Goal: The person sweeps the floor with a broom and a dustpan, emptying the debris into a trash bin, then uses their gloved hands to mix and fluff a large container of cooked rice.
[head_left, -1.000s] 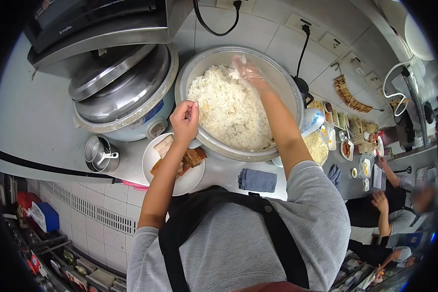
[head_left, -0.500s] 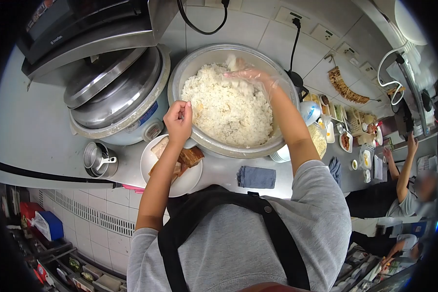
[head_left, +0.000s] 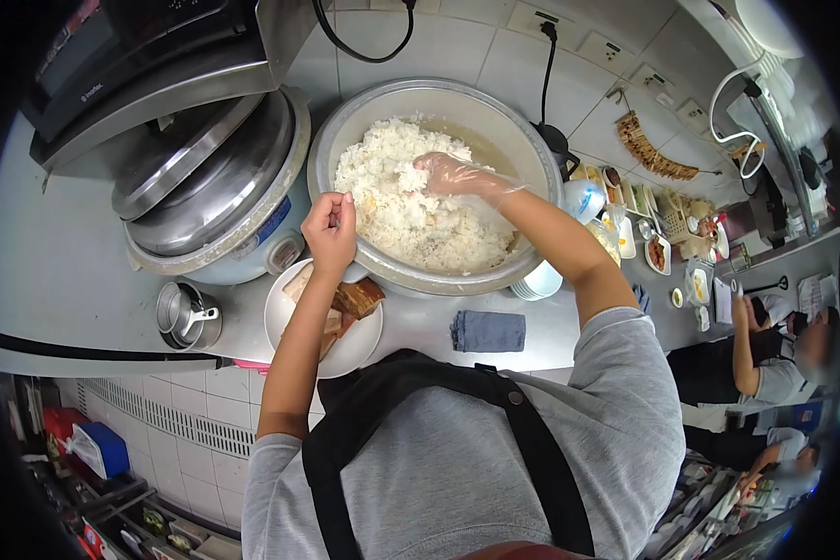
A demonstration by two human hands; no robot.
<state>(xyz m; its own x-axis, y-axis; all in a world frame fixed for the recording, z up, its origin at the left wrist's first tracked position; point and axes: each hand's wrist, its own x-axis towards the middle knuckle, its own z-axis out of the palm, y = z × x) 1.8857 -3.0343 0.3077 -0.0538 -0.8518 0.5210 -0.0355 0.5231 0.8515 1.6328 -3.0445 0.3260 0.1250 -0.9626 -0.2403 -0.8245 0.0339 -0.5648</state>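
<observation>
Here the work in hand is scooping cooked rice (head_left: 392,201) by hand from the big pot (head_left: 536,159) on the bench (head_left: 420,327). The right hand (head_left: 457,175), in a clear glove, lies on the rice, its grip half open, fingers curled down into the grains but not closed round a clump. The left hand (head_left: 329,224) hovers at the pot's near rim above a plate (head_left: 285,327) of meat slices (head_left: 357,299); its grip is curled, and whether it pinches anything I cannot tell. Lifting a portion would, I judge, call for cupping the fingers beneath.

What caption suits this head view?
Gloved right hand on rice in the pot, bare left hand at its rim, above a plate.
</observation>
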